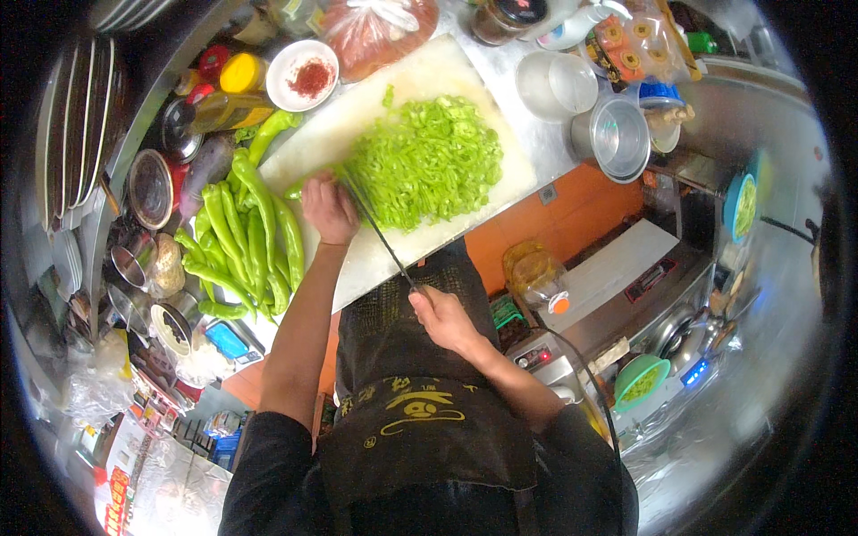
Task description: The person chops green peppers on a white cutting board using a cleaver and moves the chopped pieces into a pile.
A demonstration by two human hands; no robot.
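Note:
My right hand [446,318] grips the handle of a kitchen knife [379,231], whose blade reaches up and left over a white cutting board [429,67]. Beside the blade, my left hand [330,208] rests with bent fingers on a green pepper [293,191]; only a short piece of the pepper shows left of the fingers. A large heap of sliced green pepper [429,161] lies on the board to the right of the blade. Whole long green peppers [251,248] are piled left of my left hand, partly over the board's edge.
A white bowl with red powder [303,75] and a plastic bag of reddish food [382,40] stand beyond the board. Clear plastic tubs [611,137] are at the right. Jars, bottles and a phone [226,340] line the left. An oil jug [536,275] stands lower, right of my body.

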